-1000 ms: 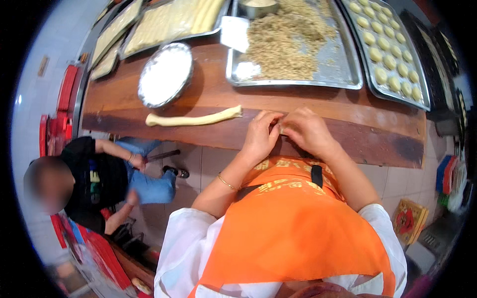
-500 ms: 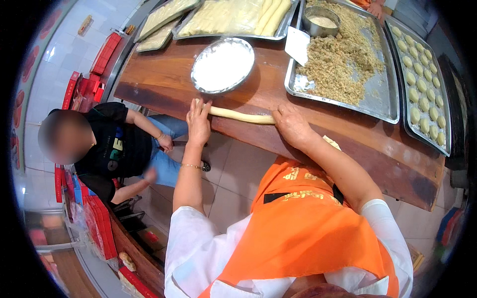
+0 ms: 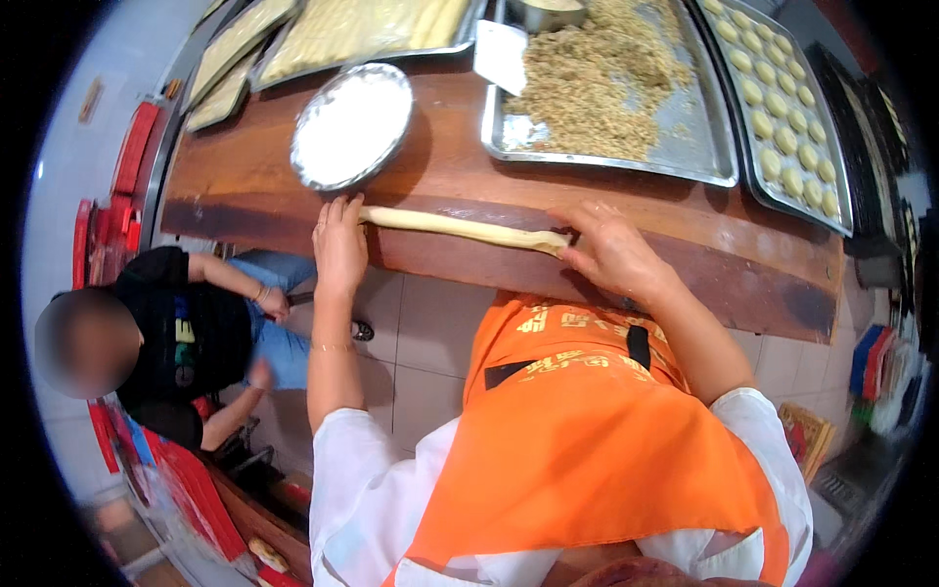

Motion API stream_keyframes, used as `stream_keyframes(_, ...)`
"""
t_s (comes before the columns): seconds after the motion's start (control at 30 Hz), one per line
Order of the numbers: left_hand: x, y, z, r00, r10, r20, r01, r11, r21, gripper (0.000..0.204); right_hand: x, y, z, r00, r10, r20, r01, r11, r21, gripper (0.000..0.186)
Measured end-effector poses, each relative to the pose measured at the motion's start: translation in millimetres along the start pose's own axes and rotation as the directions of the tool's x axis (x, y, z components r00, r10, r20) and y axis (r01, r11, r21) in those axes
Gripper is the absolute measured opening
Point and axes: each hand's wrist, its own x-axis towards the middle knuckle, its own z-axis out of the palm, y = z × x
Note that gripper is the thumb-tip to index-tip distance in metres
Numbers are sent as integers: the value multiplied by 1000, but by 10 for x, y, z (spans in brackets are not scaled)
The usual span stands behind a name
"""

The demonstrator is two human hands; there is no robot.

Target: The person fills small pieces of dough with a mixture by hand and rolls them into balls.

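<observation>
A long pale dough rope lies along the near edge of the wooden table. My left hand grips its left end, fingers curved over it. At the other end my right hand has thumb and fingers round the dough. Just above my left hand is a metal bowl of white powder. Beyond my right hand stands a large metal tray with brown crumbly mixture, a white card and a round metal container.
Trays of pale dough strips fill the back left; a tray of small round pieces is at right. A seated person in black is left of me. Red boxes line the far left; a tiled floor shows below.
My hands were together at the table's edge, then moved apart onto the rope's two ends. Since half a second ago they are farther apart and the rope looks longer.
</observation>
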Motion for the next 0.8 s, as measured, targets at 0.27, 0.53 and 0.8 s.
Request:
stream_keyframes(0.27,115,1930,374,965,252,67,-154,760,-631,17,-559,320,-146,969,218,-115,-228,970,-80,24)
stream_keyframes(0.53,23,2127,497,885,397,244,-247,844,-477,46,-581,322,36,953,138,-269,-171,980,-104,22)
stream_keyframes(0.8,-7,1730,581,902,393,180,-246,809,-533,31,-166,17,106,989,43,-138,-40,999,23,29)
